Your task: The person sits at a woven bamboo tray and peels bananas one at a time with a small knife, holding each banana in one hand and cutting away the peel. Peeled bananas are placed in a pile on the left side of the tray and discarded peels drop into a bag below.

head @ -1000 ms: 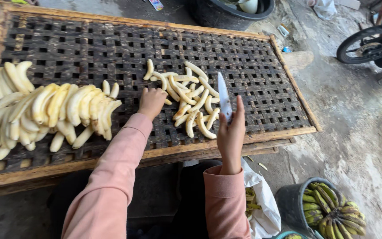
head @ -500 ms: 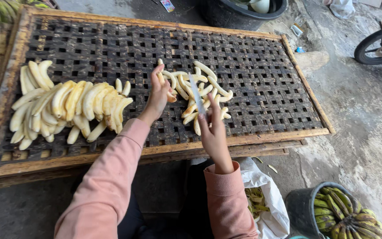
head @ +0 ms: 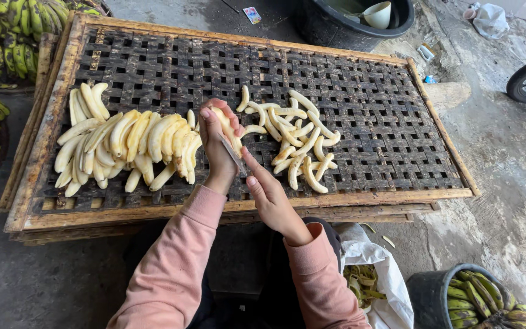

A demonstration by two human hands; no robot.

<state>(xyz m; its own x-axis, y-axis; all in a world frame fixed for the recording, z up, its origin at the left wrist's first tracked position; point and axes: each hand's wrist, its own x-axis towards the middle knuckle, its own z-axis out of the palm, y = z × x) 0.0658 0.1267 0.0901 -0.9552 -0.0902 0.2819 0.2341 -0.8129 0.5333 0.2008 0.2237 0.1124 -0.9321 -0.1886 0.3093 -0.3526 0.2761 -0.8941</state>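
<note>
Woven tray (head: 360, 73): hands hide most of knife (head: 234, 155).

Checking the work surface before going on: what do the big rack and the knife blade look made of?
The rack: seemingly wood, a pale raw plank frame around a dark, matte lattice of woven strips, possibly bamboo; the look leaves that open. The knife in the right hand: the blade looks like thin grey metal with a dull sheen, set against the peeled banana held in the left hand. Its handle is hidden.
</note>
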